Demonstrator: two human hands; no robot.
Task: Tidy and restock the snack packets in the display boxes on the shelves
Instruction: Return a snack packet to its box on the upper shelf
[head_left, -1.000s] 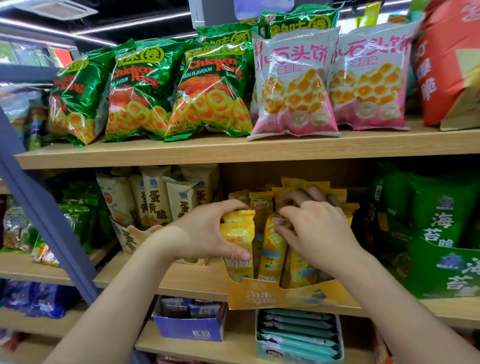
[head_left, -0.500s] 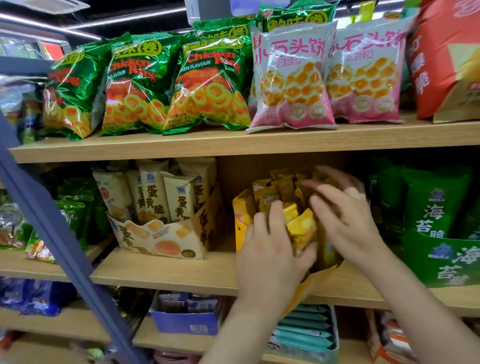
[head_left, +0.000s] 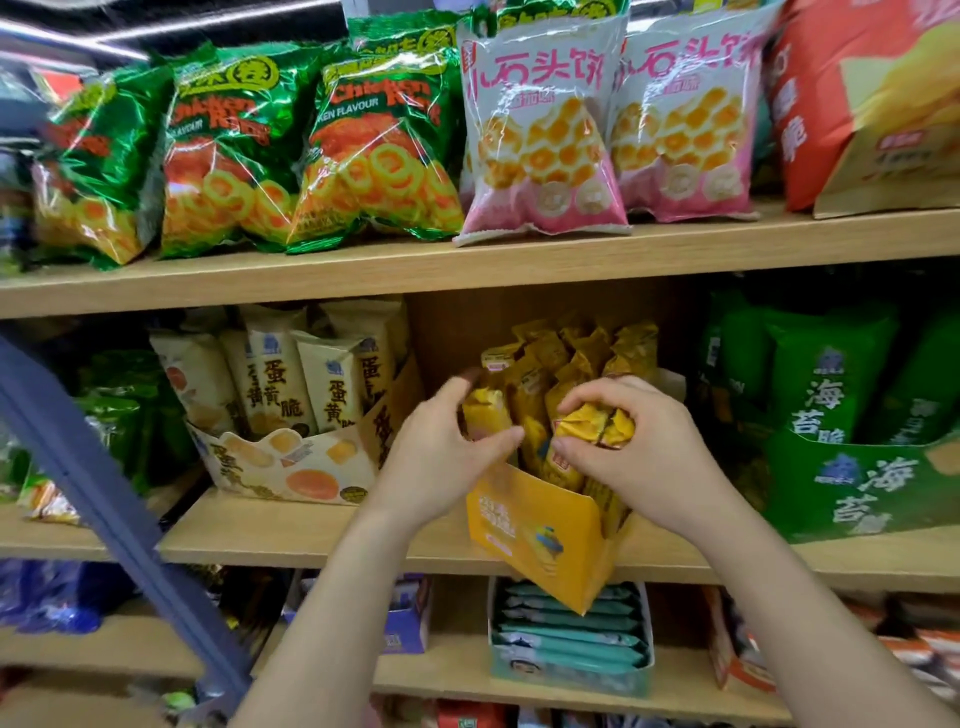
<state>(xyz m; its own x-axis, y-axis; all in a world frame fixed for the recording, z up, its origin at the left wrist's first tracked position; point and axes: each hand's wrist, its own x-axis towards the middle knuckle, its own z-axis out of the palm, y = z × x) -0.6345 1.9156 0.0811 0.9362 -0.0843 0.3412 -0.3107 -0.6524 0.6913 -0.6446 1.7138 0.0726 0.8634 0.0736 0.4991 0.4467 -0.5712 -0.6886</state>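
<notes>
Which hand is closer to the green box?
Right. The right hand is left of the green box, gripping yellow packets; the left hand is farther left, across the yellow box.

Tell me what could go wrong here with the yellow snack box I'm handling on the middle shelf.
1. The yellow display box sits skewed, its front corner hanging past the shelf edge; it might tip off, spilling packets.
2. The right hand squeezes a bunch of yellow packets, which could crush the snacks.
3. The left hand only pinches one of them, so the box has little support.
</notes>
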